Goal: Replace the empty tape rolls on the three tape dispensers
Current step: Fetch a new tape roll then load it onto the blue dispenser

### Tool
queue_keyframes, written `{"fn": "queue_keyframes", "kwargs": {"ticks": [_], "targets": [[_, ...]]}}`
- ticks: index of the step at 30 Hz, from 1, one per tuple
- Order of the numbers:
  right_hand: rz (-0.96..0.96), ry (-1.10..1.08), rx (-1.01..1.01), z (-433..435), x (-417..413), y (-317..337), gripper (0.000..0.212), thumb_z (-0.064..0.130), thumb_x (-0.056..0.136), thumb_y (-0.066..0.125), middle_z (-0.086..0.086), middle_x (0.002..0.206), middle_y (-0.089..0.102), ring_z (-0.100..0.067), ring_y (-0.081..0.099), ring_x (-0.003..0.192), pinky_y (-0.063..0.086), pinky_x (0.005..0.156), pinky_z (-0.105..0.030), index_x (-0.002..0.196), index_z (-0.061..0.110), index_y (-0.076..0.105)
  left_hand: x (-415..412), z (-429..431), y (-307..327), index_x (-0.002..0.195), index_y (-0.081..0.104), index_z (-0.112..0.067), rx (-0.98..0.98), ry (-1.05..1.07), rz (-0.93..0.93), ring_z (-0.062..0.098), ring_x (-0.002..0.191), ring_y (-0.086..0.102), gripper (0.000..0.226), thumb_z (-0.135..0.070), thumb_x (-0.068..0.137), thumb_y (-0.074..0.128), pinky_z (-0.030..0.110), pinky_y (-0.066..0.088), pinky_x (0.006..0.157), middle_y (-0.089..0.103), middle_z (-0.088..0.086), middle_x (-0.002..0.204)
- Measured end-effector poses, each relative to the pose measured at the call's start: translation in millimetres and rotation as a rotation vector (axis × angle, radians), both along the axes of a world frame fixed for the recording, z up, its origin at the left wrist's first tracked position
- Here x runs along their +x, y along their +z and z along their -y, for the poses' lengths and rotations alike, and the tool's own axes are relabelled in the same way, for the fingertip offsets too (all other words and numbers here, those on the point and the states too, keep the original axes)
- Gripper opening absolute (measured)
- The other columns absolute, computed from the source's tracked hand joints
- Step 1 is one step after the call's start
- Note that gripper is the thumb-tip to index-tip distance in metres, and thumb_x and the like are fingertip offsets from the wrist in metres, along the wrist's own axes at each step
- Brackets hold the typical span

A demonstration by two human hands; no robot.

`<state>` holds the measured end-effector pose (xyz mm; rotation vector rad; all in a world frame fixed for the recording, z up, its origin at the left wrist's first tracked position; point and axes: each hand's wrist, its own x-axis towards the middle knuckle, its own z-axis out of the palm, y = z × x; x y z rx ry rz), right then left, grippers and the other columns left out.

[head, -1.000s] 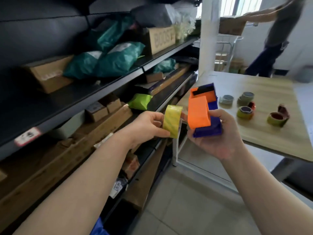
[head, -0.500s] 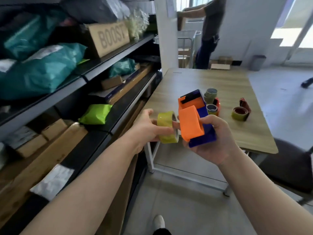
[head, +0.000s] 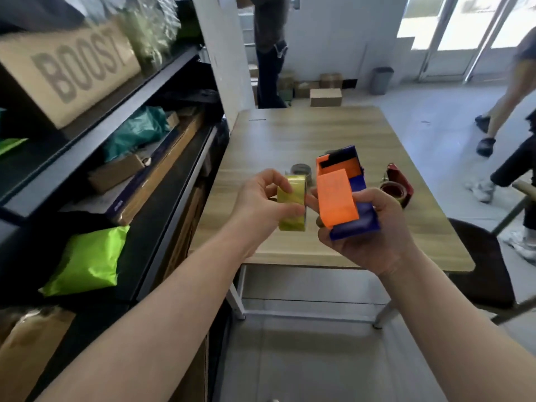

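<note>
My left hand [head: 261, 201] grips a yellowish clear tape roll [head: 292, 202] by its rim, held on edge just left of the dispenser. My right hand [head: 374, 227] cradles an orange and blue tape dispenser [head: 342, 192] from below, its orange flap facing me. The roll and the dispenser are almost touching over the near edge of the wooden table [head: 304, 134]. A red dispenser with a roll [head: 396, 184] lies on the table behind my right hand. A grey roll [head: 301, 170] shows partly behind the held roll.
Black shelving [head: 162, 91] on the left holds a BOOST carton [head: 66, 71], teal bags and a lime green packet [head: 87, 259]. A dark chair [head: 478, 262] stands at the table's right. One person stands beyond the table [head: 269, 53], another walks at the right [head: 510, 105].
My view has swung right and forward, bringing the table under my hands. The tape roll has stayed in my left hand and moved closer to the dispenser.
</note>
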<state>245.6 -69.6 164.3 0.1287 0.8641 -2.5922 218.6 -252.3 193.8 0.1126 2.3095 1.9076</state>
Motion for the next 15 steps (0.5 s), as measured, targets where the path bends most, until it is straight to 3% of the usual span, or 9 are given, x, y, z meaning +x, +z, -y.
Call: {"fn": "queue_keyframes", "kwargs": {"ticks": [2,6,12,15], "targets": [[-0.003,-0.019,0.008,-6.8,-14.1,0.3,0.067,0.018,0.077,0.052,-0.016,0.132,0.053,-0.024,0.067,0.075,0.05,0.062,-0.031,0.143,0.015,0.041,-18.4,-8.2,-2.4,0.091,0.053,-0.019,-0.002,-0.005,-0.006,0.028,0.088,0.069,0.04,0.003,0.07,0.08,0.039,0.061,0.072,0.071,0.007,0.095],[-0.017,-0.04,0.02,-27.1,-45.9,-3.5,0.075,0.019,0.076,0.053,-0.016,0.131,0.055,-0.025,0.068,0.084,0.049,0.065,-0.031,0.149,0.011,0.036,-50.2,-27.8,-3.9,0.112,0.056,-0.023,0.014,-0.024,-0.021,0.025,0.089,0.071,0.056,0.001,0.069,0.082,0.037,0.061,0.073,0.075,0.003,0.095],[-0.019,-0.011,0.041,-59.4,-105.6,-6.1,0.083,0.019,0.072,0.057,-0.014,0.127,0.054,-0.023,0.063,0.084,0.045,0.069,-0.031,0.151,0.011,0.032,-102.6,-58.4,-10.0,0.087,0.059,-0.016,-0.021,0.034,-0.041,0.03,0.08,0.068,0.034,-0.001,0.067,0.083,0.051,0.059,0.075,0.073,0.01,0.089],[-0.02,0.0,0.07,-76.6,-134.3,-7.4,0.075,0.019,0.076,0.053,-0.013,0.123,0.056,-0.023,0.064,0.079,0.047,0.065,-0.032,0.149,0.01,0.036,-133.0,-73.3,-13.8,0.083,0.055,-0.017,-0.046,0.06,-0.03,0.026,0.074,0.063,0.039,-0.002,0.064,0.085,0.051,0.057,0.074,0.068,0.008,0.085]]}}
